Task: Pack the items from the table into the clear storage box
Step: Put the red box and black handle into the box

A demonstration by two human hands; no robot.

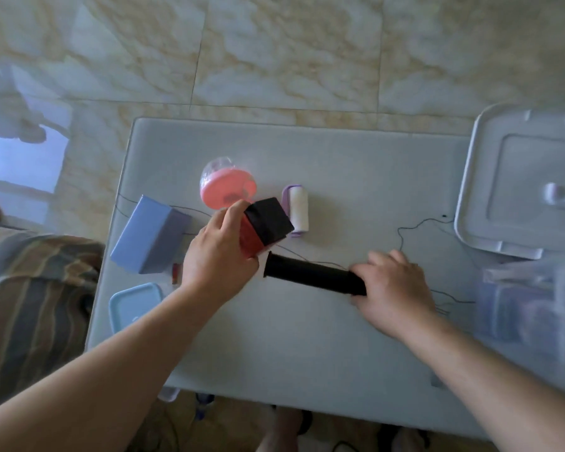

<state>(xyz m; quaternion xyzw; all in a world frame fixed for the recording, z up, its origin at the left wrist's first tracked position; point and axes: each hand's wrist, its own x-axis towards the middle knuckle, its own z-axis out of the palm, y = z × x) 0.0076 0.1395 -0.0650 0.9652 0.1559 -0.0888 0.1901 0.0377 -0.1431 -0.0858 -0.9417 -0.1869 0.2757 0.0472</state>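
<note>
Two items in hand, packing under way.
Left grip (221, 252) clutched the red-black box (264, 230); right grip (393, 288) wrapped the black tube (313, 275), likely headed for the clear storage box (532, 308).

on the table (274, 347) a box (149, 234) lies far left, a small lidded container (132, 305) before it. a cup (225, 185) stands behind the centre, a roller (298, 208) just right of it. the lid (516, 184) lies far right, the storage box (532, 308) before it.
</note>
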